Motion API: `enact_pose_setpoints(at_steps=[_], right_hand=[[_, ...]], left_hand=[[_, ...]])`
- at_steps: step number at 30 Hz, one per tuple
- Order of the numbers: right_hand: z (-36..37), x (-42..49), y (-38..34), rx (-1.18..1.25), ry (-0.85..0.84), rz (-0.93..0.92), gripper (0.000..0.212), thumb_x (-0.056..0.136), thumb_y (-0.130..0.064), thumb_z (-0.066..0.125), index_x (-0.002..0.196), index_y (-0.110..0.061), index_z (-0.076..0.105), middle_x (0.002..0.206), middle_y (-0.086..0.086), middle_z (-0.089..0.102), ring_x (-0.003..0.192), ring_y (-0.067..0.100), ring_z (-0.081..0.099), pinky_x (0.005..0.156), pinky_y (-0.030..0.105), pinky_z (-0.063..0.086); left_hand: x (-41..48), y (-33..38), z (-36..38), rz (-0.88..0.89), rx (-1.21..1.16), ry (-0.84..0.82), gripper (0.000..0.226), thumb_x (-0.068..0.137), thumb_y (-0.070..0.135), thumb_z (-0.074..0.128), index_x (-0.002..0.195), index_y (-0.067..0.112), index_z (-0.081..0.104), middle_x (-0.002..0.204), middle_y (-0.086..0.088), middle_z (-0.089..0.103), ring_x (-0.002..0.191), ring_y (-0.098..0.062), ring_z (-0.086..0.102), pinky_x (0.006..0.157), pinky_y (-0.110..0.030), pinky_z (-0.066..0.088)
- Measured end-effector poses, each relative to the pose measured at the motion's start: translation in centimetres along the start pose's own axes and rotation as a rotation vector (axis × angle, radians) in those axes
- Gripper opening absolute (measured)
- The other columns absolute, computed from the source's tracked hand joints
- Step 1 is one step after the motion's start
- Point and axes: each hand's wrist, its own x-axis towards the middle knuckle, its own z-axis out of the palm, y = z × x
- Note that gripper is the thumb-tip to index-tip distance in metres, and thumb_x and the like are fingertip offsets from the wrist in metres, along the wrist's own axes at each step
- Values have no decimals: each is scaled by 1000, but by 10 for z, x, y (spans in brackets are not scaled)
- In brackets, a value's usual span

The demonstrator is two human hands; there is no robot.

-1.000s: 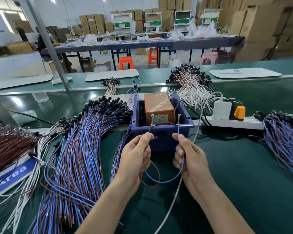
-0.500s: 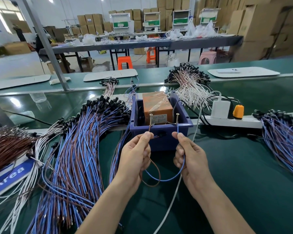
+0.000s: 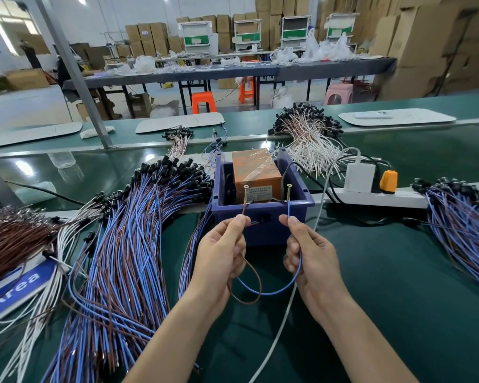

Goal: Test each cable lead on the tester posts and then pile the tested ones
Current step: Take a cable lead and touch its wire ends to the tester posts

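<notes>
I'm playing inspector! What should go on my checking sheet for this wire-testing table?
Surface: green mat, with a glossy green belt behind it.
Job's things: blue tester box; brown wire tip at the left post, blue wire tip at the right post; left pile and right pile of blue-and-brown leads.
Clutter: white leads behind the box; brown bundle far left.
Grippers: left hand pinches the brown wire; right hand pinches the blue wire.
Cables: white cable runs from the charger on the power strip toward the person.
Surroundings: cardboard boxes, orange stool, long table.
</notes>
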Motion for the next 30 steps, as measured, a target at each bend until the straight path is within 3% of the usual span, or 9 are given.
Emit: enact_pose_setpoints(at_steps=[19,24,27,28,30], right_hand=[[-1,-4,-2,-1,-13,12,24,82,-37,69,95,-20,81,53,-5,48,40,6,36,39,19,35],[0,-17,4,-137,-121,-6,34,78,-46,70,99,-23,80,73,-4,66,56,10,54,49,21,44],[2,-25,7,-173,-204,29,37,80,-47,70,104,-21,79,94,16,73,80,27,65,63,28,55],[2,-26,6,-146,-220,53,37,81,-46,69,105,-19,78,95,26,68,82,33,61,62,31,56],[2,-27,3,-86,-236,103,38,82,-45,69,105,-16,78,98,28,66,80,35,59,56,34,54]], left_hand=[[-1,0,-2,-3,5,-29,20,104,24,51,104,9,64,53,4,36,35,-5,23,33,-17,20],[-15,-8,3,121,158,-60,19,107,21,45,110,8,58,54,3,42,41,-6,30,38,-16,26],[-29,-21,12,200,198,-98,20,104,25,46,111,8,52,55,0,52,45,-7,41,43,-15,35],[-32,-24,15,208,227,-108,23,101,31,48,110,10,52,58,-3,56,47,-9,44,43,-17,36],[-34,-26,16,204,295,-115,30,95,40,52,107,13,55,65,-7,61,51,-13,46,46,-20,36]])
